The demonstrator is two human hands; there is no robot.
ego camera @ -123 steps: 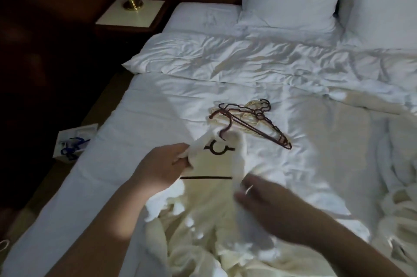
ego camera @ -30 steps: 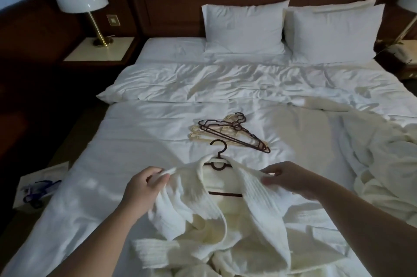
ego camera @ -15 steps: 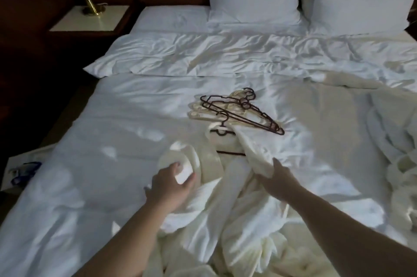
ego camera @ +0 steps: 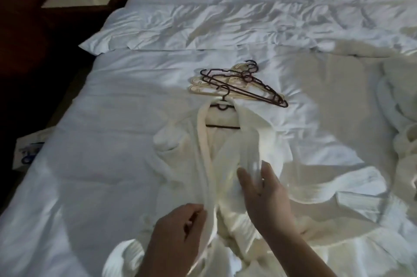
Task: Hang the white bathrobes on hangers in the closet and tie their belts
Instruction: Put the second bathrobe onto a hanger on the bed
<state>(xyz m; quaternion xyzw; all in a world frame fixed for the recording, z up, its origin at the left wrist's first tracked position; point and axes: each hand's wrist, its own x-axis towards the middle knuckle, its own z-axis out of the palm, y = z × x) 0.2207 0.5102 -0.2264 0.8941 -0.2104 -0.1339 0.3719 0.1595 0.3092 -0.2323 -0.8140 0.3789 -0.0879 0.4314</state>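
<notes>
White bed (ego camera: 117,164) is carrying the bathrobe (ego camera: 228,164) on its hanger (ego camera: 222,105); left hand (ego camera: 178,229) is gripping one lapel, right hand (ego camera: 264,193) pressing flat: overlap evenly.

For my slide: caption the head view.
Both hands arrange a white bathrobe on a dark hanger upon the bed.

dim, bluish | light patches on bed (ego camera: 108,146) | fingers (ego camera: 255,170) motion-blurred | left side dark
</notes>
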